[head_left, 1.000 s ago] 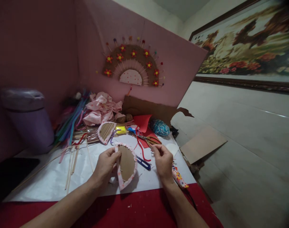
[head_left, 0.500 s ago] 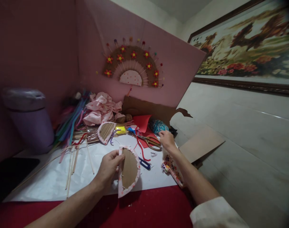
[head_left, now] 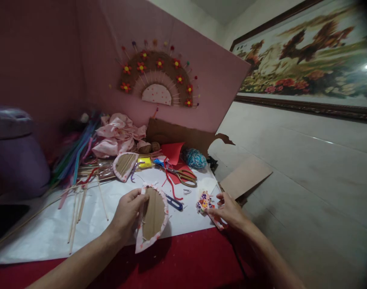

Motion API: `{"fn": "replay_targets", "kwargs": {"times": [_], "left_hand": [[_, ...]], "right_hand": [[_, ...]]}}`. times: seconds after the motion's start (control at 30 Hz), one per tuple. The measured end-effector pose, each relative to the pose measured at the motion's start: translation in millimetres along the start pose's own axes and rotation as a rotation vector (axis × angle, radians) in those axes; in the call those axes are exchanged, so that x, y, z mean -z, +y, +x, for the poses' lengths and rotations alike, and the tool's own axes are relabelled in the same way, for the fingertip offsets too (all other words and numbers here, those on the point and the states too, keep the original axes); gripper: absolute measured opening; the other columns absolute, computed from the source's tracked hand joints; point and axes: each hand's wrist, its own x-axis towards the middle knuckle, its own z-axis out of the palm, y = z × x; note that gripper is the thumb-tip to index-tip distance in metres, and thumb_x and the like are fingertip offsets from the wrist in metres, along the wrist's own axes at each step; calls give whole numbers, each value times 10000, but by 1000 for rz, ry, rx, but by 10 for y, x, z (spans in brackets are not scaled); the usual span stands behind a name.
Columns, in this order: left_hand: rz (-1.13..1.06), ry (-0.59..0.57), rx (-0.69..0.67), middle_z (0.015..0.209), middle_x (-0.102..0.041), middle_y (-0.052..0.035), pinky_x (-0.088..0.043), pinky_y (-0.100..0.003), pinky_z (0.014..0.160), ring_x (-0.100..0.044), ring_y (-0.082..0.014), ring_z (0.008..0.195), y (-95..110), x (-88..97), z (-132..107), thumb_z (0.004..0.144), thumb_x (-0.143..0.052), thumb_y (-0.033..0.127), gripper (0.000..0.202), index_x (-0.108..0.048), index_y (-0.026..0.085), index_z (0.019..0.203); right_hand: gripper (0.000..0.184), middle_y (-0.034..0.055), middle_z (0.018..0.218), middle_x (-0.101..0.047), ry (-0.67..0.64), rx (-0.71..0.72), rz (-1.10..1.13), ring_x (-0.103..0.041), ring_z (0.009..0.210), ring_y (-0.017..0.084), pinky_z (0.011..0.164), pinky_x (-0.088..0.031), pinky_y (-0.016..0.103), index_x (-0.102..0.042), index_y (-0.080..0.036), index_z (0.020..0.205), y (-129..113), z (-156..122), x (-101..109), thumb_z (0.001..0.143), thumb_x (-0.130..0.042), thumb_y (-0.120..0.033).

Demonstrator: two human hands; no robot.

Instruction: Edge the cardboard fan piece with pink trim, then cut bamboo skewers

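My left hand is closed on the edge of a cardboard half-circle, with its thumb on the bare cardboard face. Pink patterned fabric is folded over the rim of that piece. To the right, my right hand has its fingers apart, close beside a small heap of colourful patterned pieces at the paper's right edge. Whether its fingertips touch the heap I cannot tell. A blue-handled cutter lies just right of the held half-circle. Farther back rests a second fabric-edged half-circle.
Scissors, red paper and a blue yarn ball lie behind the hands. Thin sticks and pipe cleaners spread at left, near a purple bin. A decorated fan shape is on the pink board.
My right hand has moved from beside the yarn ball down and nearer, to the colourful pieces. My left hand still holds the half-circle. The view has shifted slightly right.
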Motion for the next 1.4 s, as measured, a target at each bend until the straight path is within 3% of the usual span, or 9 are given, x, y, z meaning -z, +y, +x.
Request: {"fn": "replay_targets", "kwargs": {"times": [0.2, 0.33, 0.63, 0.9, 1.1, 1.23, 1.4], "left_hand": [[-3, -1, 20, 589, -618, 11, -420, -229, 482, -582, -143, 512, 2, 3, -8, 627, -632, 263, 163, -589, 150, 736], [-5, -7, 16, 598, -623, 6, -422, -229, 490, -583, -143, 520, -12, 9, 3, 622, -640, 263, 181, -593, 148, 753], [-16, -10, 25, 530, -567, 32, -418, -228, 476, -545, -128, 477, -60, 17, 4, 618, -649, 276, 177, -582, 150, 722], [2, -2, 18, 502, -542, 44, -419, -235, 476, -540, -131, 462, -49, -3, -14, 607, -648, 286, 180, -585, 153, 711], [36, -1, -17, 539, -581, 22, -428, -239, 480, -584, -155, 504, -83, 18, 20, 624, -632, 288, 168, -583, 152, 709], [46, -12, -18, 573, -624, -6, -433, -241, 466, -592, -161, 496, -66, 3, 2, 617, -640, 299, 184, -586, 149, 709], [41, -5, -6, 534, -611, 1, -423, -234, 434, -591, -163, 471, -48, -22, -32, 600, -651, 312, 212, -591, 146, 716]], "right_hand": [[422, 68, 950, -557, -67, 97, 51, -566, 878, 218, 777, -439, 292, -600, -141, 917, -6, -82, -97, 563, -707, -344], [279, 45, 896, -545, -34, 139, 81, -556, 822, 203, 737, -428, 282, -593, -155, 805, -17, -92, -129, 601, -665, -331], [310, 20, 801, -650, -85, 104, 120, -573, 710, 185, 610, -397, 250, -618, -166, 885, 35, -46, -90, 615, -660, -311], [234, -15, 648, -600, -201, 45, 202, -520, 560, 135, 469, -339, 210, -560, -176, 804, -134, -96, 48, 652, -627, -341], [284, -66, 499, -498, -60, -117, 593, -469, 424, 111, 393, -332, 204, -513, -180, 778, -154, -110, -15, 649, -647, -394], [342, -88, 492, -436, 14, -164, 696, -433, 375, 97, 350, -346, 203, -494, -187, 855, -92, -129, -58, 699, -599, -473], [416, -64, 514, -467, 132, -192, 845, -442, 400, 88, 340, -322, 178, -547, -165, 872, -81, -213, -19, 707, -580, -546]]}}
